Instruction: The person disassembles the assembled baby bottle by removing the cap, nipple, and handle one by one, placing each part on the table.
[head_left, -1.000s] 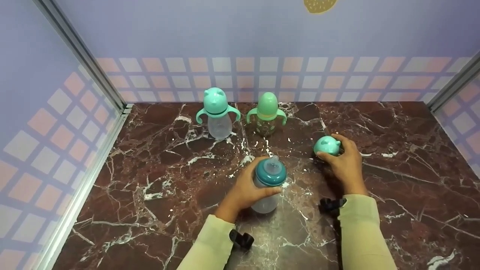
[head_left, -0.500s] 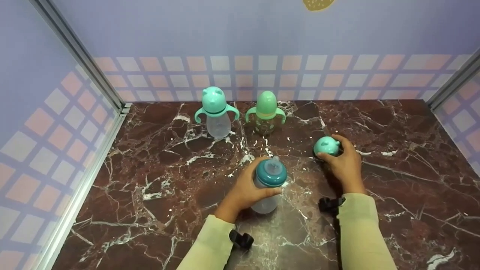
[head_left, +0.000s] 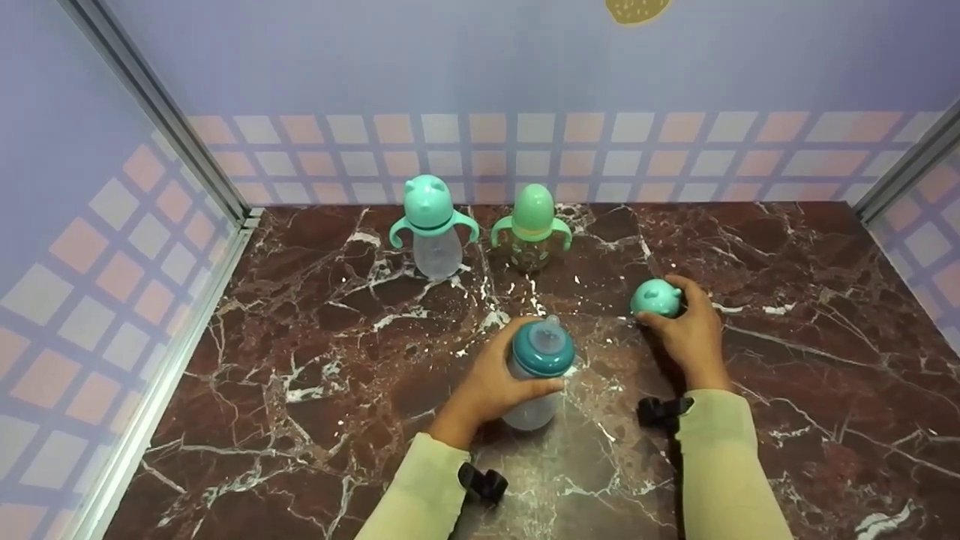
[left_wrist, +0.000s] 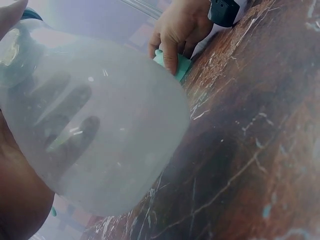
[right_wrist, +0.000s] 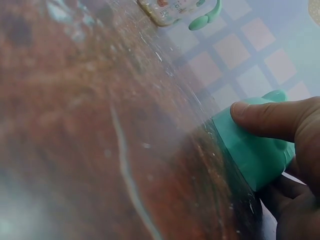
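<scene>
My left hand grips a clear baby bottle with a dark teal collar and a bare nipple on top. In the left wrist view the frosted bottle fills much of the picture, and fingers show through its far wall. Farther right, my right hand holds a mint-green bottle cap with small ears, thumb on one side and fingers on the other. Seen from the right wrist, the cap has its open rim down, at or close to the tabletop.
At the back stand a mint-capped baby bottle with two handles and a smaller one with a green cap, also two-handled. The dark red marble tabletop meets tiled-pattern walls at the back and sides.
The right hand and the cap have shifted very slightly toward the person. My left hand keeps its hold on the bottle in nearly the same place.
</scene>
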